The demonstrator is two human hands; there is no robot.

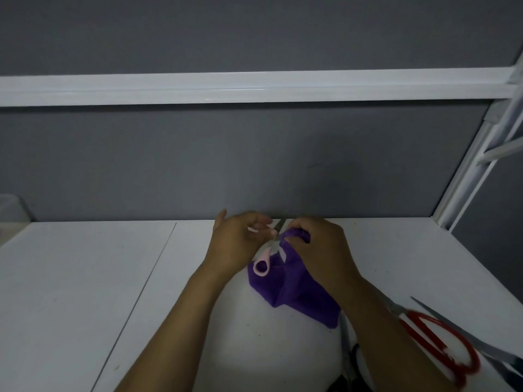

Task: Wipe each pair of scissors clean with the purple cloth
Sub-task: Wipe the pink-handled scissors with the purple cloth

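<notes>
My left hand (pixel 236 244) grips a small pair of pink-handled scissors (pixel 262 265) by the upper handle, blades spread and pointing toward the wall. One pink loop hangs free below the hand. My right hand (pixel 319 250) pinches the purple cloth (pixel 294 292) around one blade near the pivot. The rest of the cloth hangs down onto the white table (pixel 85 278). Red-handled scissors (pixel 441 346) lie at the right, beside my right forearm. A long steel blade (pixel 464 332) of another pair lies just past them, and a dark-handled pair (pixel 352 360) shows under my right forearm.
A grey partition wall (pixel 254 165) stands right behind the hands, with a white rail across it. A white frame post (pixel 467 179) rises at the table's right rear corner. A seam runs diagonally through the tabletop at the left.
</notes>
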